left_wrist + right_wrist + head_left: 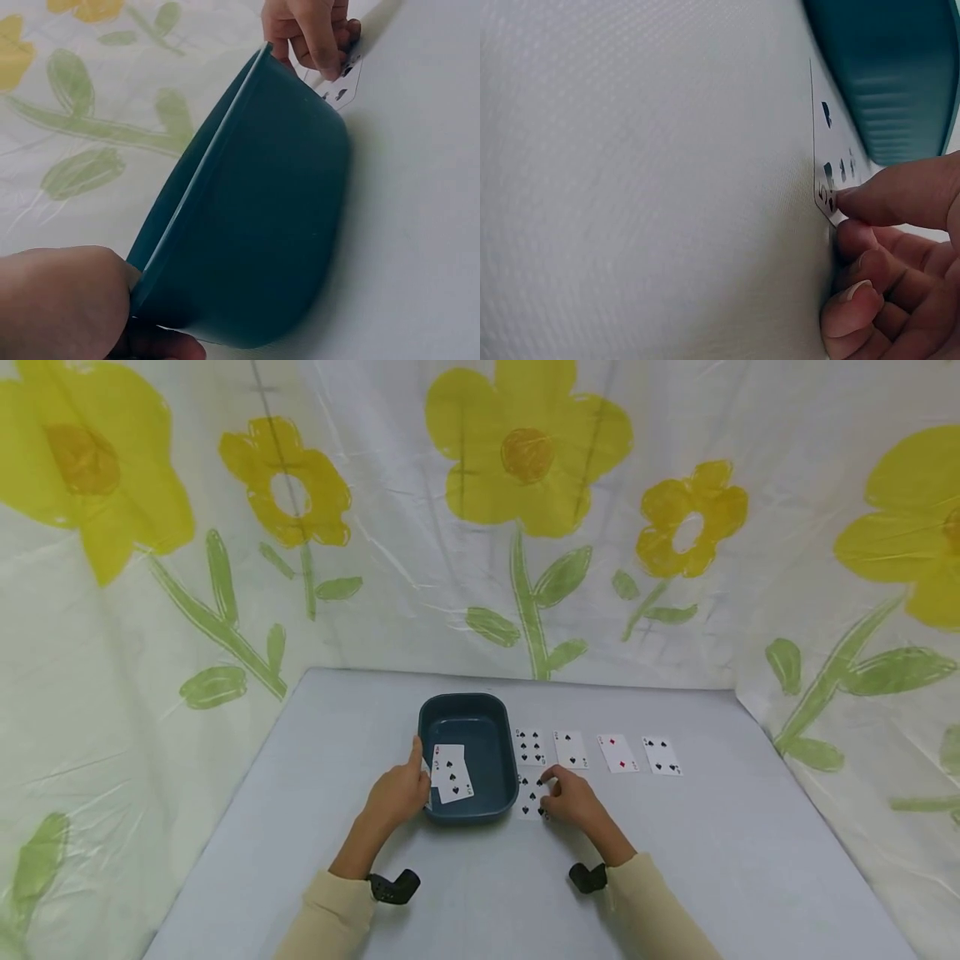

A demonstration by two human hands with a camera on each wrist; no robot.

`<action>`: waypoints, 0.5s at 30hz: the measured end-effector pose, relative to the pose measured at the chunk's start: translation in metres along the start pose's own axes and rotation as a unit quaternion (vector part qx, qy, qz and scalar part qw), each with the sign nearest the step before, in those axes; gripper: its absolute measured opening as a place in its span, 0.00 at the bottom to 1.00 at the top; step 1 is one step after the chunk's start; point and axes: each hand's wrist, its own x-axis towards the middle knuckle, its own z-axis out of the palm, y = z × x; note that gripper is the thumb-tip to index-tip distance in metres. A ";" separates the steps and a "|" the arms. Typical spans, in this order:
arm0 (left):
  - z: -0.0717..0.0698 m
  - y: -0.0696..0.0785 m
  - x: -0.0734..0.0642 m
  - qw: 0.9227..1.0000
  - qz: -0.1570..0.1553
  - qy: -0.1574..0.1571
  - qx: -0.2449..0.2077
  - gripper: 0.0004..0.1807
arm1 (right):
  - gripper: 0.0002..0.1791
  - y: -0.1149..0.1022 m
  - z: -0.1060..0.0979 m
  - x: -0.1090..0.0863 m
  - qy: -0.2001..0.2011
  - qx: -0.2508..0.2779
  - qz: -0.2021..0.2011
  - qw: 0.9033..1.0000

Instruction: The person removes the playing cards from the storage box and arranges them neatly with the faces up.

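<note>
A dark teal plastic bin (512, 760) stands on the table, and my left hand (397, 789) grips its left wall, the thumb over the rim in the left wrist view. Inside the bin lie a three of spades (453, 782) and, partly under it, a card with a red index (438, 750). Just right of the bin my right hand (572, 799) pinches the right edge of a five of spades (821, 142) between thumb and fingers. That card is still close to the tabletop, its near corner showing the 5.
Behind the right hand, a row of face-up cards runs rightward from the bin: a six of spades (530, 748), a two of spades (572, 750), a two of diamonds (618, 753) and a four of spades (662, 756). A flower-printed curtain (390, 610) hangs behind the white table (480, 902).
</note>
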 end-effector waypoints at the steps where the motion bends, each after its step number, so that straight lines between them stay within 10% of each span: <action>1: -0.001 0.000 -0.001 1.000 0.001 -0.003 -0.001 0.36 | 0.18 0.000 0.000 0.000 -0.001 0.001 -0.001 1.000; 10: -0.008 0.002 -0.004 0.999 0.012 -0.028 -0.035 0.34 | 0.16 0.001 0.000 0.000 0.009 0.021 -0.004 1.000; 15: -0.007 0.000 -0.004 0.997 0.009 -0.031 -0.066 0.33 | 0.13 -0.005 -0.002 0.002 0.077 0.066 -0.031 0.994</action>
